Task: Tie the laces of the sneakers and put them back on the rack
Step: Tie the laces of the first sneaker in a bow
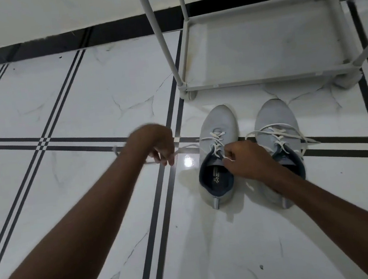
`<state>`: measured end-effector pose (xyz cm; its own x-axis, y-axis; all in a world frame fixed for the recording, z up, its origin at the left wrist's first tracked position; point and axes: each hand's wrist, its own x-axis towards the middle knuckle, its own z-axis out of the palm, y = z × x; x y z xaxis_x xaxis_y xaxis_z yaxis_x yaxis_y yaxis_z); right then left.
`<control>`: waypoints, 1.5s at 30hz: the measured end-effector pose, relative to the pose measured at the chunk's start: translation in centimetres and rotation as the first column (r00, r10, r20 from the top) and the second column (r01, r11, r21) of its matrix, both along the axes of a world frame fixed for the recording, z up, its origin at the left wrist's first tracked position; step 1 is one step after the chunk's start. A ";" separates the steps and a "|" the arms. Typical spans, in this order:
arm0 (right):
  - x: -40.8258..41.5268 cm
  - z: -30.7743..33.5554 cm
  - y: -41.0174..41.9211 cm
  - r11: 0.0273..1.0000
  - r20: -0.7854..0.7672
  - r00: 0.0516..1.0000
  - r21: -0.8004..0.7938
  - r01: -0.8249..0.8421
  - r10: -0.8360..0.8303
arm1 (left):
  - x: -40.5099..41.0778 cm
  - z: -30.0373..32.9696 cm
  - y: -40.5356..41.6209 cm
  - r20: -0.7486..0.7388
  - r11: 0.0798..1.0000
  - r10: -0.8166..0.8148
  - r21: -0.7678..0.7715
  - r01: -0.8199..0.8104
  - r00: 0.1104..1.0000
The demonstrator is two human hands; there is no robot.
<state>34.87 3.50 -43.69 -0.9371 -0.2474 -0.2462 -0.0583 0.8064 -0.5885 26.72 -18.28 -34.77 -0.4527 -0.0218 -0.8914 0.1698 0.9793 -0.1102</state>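
Pinching white lace ends of the left sneaker [220, 148] — left hand [156, 146] pulled out leftward, right hand [244, 159] closed at the tongue. Right sneaker [276, 125] just beside, laces loose — rack [259, 42] farther on the floor [80, 94].

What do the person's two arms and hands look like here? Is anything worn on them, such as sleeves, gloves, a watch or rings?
Both forearms are bare up to the picture's edge: no sleeve shows. The left hand and the right hand wear no gloves, and neither wrist carries a watch or band. No ring can be seen, though the left hand is blurred, so a thin one might be missed.
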 end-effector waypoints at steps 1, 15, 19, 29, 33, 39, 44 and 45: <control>-0.3 0.4 0.1 0.999 0.030 0.999 0.030 -0.014 0.013 | 0.5 -1.6 0.1 -0.056 0.995 -0.101 -0.002 0.101 0.993; -2.2 1.1 -0.8 0.991 0.401 0.907 0.008 0.136 -0.127 | 4.1 -6.7 1.6 -0.296 0.699 0.451 0.704 -0.127 0.842; -1.7 0.6 0.1 0.758 0.758 0.611 -0.254 0.601 -0.230 | 4.3 -7.1 1.3 -0.317 0.701 0.473 0.701 -0.133 0.822; -2.5 -1.3 2.2 0.962 0.265 0.964 0.266 -0.066 -0.008 | 4.9 -9.3 -0.3 -0.500 0.825 0.360 0.565 -0.018 0.788; -2.1 -2.0 1.9 0.945 0.230 0.969 0.327 0.007 -0.087 | 5.2 -9.8 -0.9 -0.510 0.845 0.307 0.534 0.016 0.803; -1.5 -1.1 1.5 0.943 0.157 0.987 0.332 -0.038 -0.016 | 4.7 -9.7 -1.8 -0.494 0.879 0.204 0.473 0.064 0.845; -3.4 1.9 1.7 0.963 0.269 0.957 0.211 -0.170 0.110 | 4.3 -9.9 -3.9 -0.744 0.969 0.058 0.202 0.141 0.666; -4.0 2.9 1.7 0.969 0.266 0.957 0.185 -0.164 0.112 | 4.2 -9.8 -3.9 -0.794 0.975 0.140 0.214 0.056 0.592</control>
